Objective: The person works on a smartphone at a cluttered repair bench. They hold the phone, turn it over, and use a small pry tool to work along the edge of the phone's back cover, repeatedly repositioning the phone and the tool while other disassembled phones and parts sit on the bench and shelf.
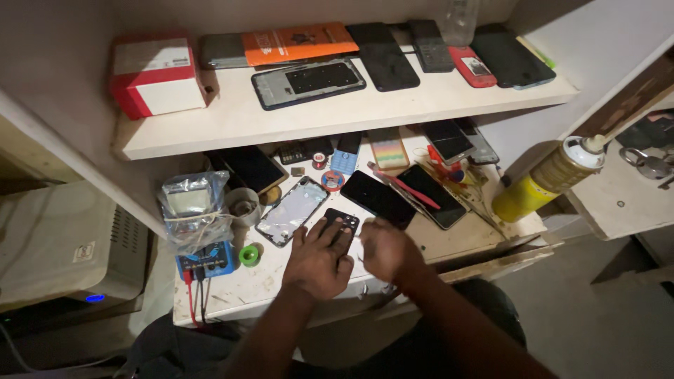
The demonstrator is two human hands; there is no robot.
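On desk (281, 281), left hand (319, 256) flat atop black phone case (342, 221), fingers spread; right hand (386, 249) just beside, loosely curled, contents unclear.

A phone repair workshop: dismantled phones (309, 81) crowd the shelf (232, 126) (a multimeter (205, 261) too).

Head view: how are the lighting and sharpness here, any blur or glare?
Head view: dim, warm light; the upper shelf is brightest, corners fall into shadow; the right hand is motion-blurred, the left hand on the dark phone part sharper; slight glare on the clear phone back; wide-angle bending at edges.
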